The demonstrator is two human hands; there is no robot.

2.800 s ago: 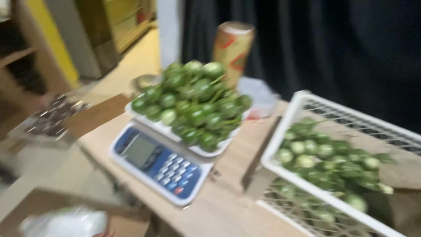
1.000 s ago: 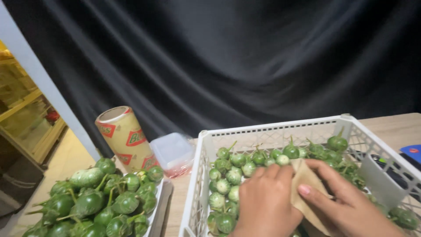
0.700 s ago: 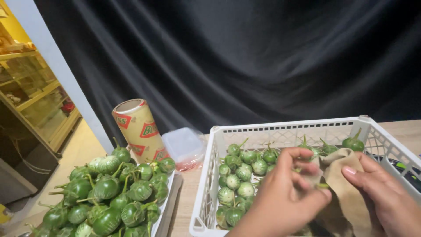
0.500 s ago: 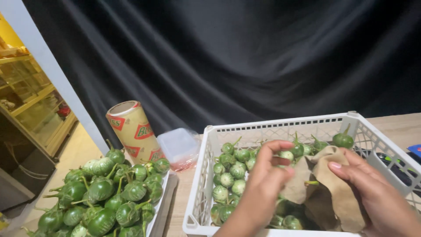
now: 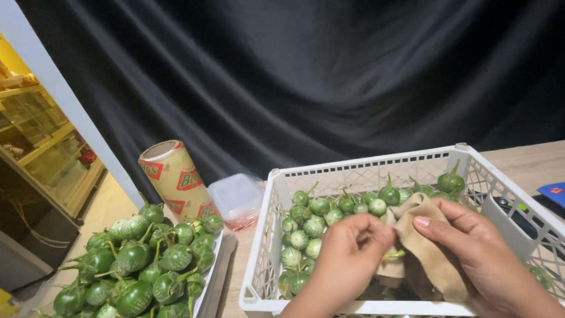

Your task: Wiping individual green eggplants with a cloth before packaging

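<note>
1. Over the white slotted plastic crate [image 5: 268, 235] on the wooden table [image 5: 538, 159], the left hand [image 5: 347, 256] is pinching closed on the left edge of a tan, crumpled cloth [image 5: 426, 250].
2. The cloth is lying between both hands, its length running toward the person.
3. The right hand [image 5: 482, 259] is gripping its right side, above small round green eggplants [image 5: 318, 209].
</note>
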